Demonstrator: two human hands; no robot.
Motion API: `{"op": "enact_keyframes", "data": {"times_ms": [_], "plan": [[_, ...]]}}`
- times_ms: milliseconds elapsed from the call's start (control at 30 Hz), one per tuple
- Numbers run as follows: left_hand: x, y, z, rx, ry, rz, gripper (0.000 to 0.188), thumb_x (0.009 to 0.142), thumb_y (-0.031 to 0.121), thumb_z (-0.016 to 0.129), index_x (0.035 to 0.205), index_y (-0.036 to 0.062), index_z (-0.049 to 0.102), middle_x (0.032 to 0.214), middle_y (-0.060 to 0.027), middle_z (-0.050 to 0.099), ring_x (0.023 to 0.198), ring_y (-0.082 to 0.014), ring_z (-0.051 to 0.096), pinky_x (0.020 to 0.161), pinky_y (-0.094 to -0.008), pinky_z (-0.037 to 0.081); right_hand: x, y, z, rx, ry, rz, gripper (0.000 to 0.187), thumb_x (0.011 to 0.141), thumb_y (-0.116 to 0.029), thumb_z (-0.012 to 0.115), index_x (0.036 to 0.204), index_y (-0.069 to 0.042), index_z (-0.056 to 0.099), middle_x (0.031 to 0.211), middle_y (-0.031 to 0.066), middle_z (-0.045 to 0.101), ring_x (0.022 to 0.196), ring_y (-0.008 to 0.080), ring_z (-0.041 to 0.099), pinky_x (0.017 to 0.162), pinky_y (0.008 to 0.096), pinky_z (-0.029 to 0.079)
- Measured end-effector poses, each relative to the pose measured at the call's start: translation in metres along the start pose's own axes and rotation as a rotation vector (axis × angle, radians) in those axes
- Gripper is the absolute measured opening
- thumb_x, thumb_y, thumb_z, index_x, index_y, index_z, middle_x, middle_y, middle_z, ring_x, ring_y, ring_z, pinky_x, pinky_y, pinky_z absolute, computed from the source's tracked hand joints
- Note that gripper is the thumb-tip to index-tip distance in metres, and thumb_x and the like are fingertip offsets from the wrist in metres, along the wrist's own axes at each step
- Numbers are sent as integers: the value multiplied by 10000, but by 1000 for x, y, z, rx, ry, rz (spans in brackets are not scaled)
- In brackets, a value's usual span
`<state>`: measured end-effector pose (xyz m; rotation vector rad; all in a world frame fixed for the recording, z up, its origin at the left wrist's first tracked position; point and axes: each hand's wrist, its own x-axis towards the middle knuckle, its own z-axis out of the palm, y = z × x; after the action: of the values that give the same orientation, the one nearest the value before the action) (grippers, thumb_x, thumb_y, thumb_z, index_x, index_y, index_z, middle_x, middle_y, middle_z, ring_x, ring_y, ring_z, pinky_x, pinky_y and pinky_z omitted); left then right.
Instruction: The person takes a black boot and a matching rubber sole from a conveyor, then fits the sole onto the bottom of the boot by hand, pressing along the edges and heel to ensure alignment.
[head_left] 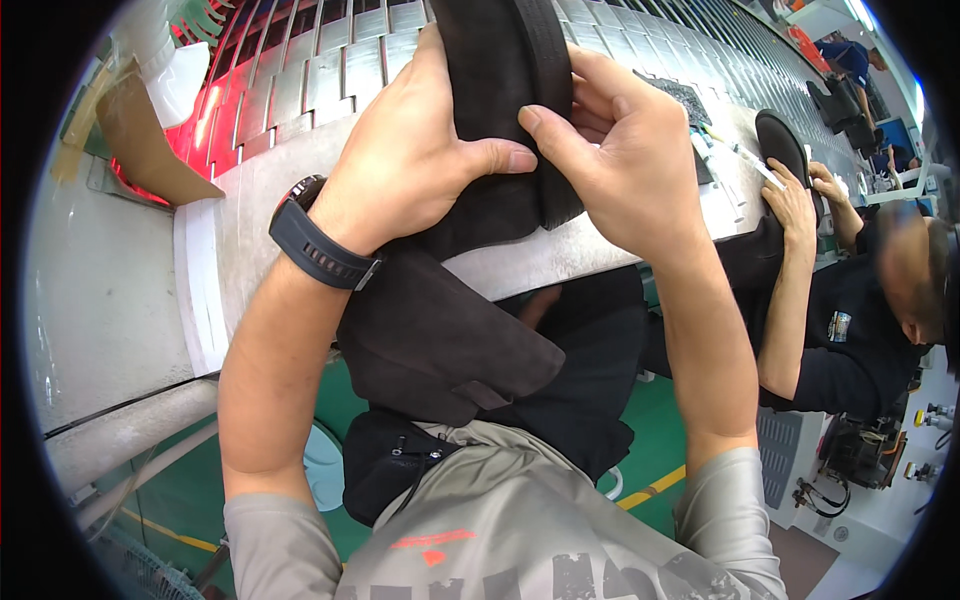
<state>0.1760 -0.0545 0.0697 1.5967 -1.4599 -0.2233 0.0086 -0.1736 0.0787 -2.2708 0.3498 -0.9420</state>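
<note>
Boot [500,120] of dark suede is held upright against the edge of a grey workbench [270,190], apparently so that its sole end faces up for handling while the long shaft hangs down over the lap. The left hand [400,160] is wrapped round the boot's side, its thumb pressed flat across the suede and its fingers hidden behind. The right hand [620,150] is closed on the opposite side, the thumb tip set against the dark sole band [545,90], just beside the left thumb. A black watch [318,245] is worn on the left wrist. Beyond the right hand, a co-worker's hand [795,205] rests on another dark shoe [780,140] on the same bench.
</note>
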Motion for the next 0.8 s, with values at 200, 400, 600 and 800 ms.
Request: {"op": "enact_keyframes", "data": {"times_ms": [200, 400, 600, 800], "plan": [[-1, -4, -4, 16, 2, 39, 1035, 782, 169, 956, 1604, -35, 362, 1377, -246, 681, 1267, -370, 676, 1082, -421, 520, 1, -5, 2, 18, 36, 67, 359, 882, -91, 776, 1211, 42, 722, 872, 193, 761, 754, 263, 752, 720, 357, 581], [0, 0, -4, -43, -23, -13, 1029, 784, 165, 955, 1601, -38, 364, 1380, -230, 687, 1266, -351, 679, 1092, -417, 520, 0, -12, 4, -140, 12, 53, 343, 922, -61, 755, 1225, 84, 683, 807, 141, 704, 738, 201, 681, 698, 344, 565], [-3, -9, -2, 49, 24, 35, 1040, 781, 177, 959, 1601, -36, 356, 1417, -263, 657, 1309, -383, 655, 1109, -432, 511, -10, -27, 22, -385, 52, -21, 461, 912, -68, 753, 1291, 156, 615, 786, 241, 701, 695, 373, 737, 680, 432, 580], [-4, -17, -3, 95, 78, 59, 1028, 742, 273, 984, 1500, -97, 397, 1324, -321, 660, 1241, -457, 667, 1030, -469, 557, 10, -30, 6, -471, 5, -129, 384, 1006, -266, 708, 1092, 108, 690, 678, 218, 680, 683, 384, 737, 664, 476, 582]]}}
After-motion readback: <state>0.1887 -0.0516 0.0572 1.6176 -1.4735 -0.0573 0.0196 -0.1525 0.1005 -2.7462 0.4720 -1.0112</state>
